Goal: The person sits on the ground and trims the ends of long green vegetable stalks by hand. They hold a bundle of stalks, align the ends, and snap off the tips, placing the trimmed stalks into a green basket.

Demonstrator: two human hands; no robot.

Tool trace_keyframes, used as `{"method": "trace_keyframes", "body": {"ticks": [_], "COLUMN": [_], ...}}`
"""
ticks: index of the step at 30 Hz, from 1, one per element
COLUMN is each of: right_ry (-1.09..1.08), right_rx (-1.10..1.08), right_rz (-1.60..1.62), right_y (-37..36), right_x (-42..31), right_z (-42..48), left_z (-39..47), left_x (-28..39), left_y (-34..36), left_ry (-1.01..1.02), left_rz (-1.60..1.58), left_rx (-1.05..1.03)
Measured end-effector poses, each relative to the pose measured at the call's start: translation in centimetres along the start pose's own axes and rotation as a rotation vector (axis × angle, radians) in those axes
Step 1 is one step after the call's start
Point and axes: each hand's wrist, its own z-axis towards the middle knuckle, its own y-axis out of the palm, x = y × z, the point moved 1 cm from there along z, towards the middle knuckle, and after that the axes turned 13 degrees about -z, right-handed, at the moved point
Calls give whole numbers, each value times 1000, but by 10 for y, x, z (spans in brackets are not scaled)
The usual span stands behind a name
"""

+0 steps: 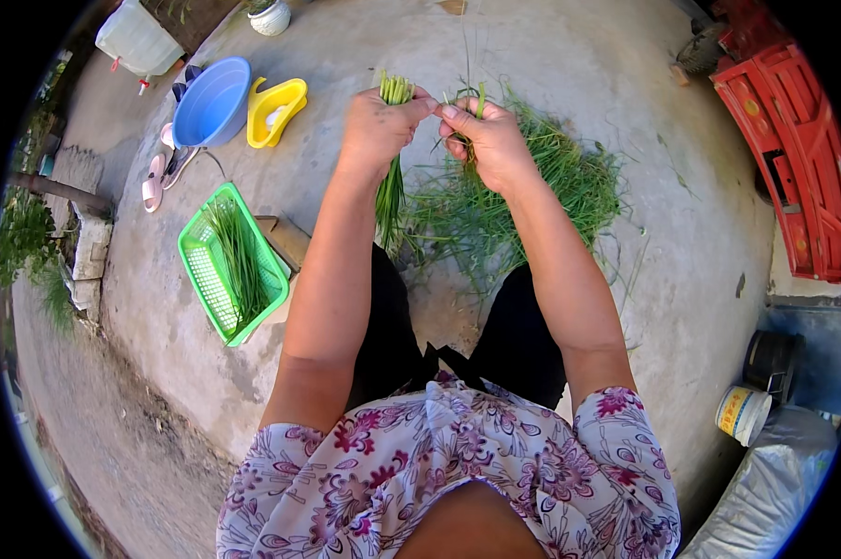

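Observation:
My left hand (378,129) grips a bundle of garlic chives (390,195), cut ends up and green leaves hanging down. Close beside it, my right hand (482,138) is closed on a few loose chive stalks (481,101), some of them thin and straggly. The thumbs and fingertips of both hands meet or nearly meet between the bundle and the stalks. Beneath and beyond my right hand spreads a loose heap of green chives (567,182) on the concrete ground. A green plastic basket (198,272) to my left holds more chives (235,258) laid lengthwise.
Farther left stand a blue plastic basin (211,105) and a yellow plastic drain basket (277,112), with pink slippers (153,183) nearby. At the right are a red metal vehicle body (787,154), a white bucket (743,416) and a silvery cover (770,496). A translucent water container (137,38) stands at upper left.

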Motion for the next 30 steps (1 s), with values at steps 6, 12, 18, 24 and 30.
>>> {"method": "trace_keyframes", "body": {"ticks": [6, 12, 18, 24, 30], "right_ry": [-10, 38, 141, 107, 113], "right_rx": [-48, -142, -86, 30, 244], "right_rz": [-182, -338, -384, -411, -347], "right_y": [8, -12, -53, -58, -44], "right_x": [0, 4, 8, 10, 5], "right_z": [-2, 4, 12, 15, 16], "left_z": [0, 5, 13, 12, 11], "left_x": [2, 21, 25, 29, 28], "left_y": [1, -23, -55, -62, -56], "left_ry": [35, 245, 321, 269, 321], "left_rz": [-11, -315, -603, -665, -682], "left_rx": [24, 222, 345, 357, 377]}}
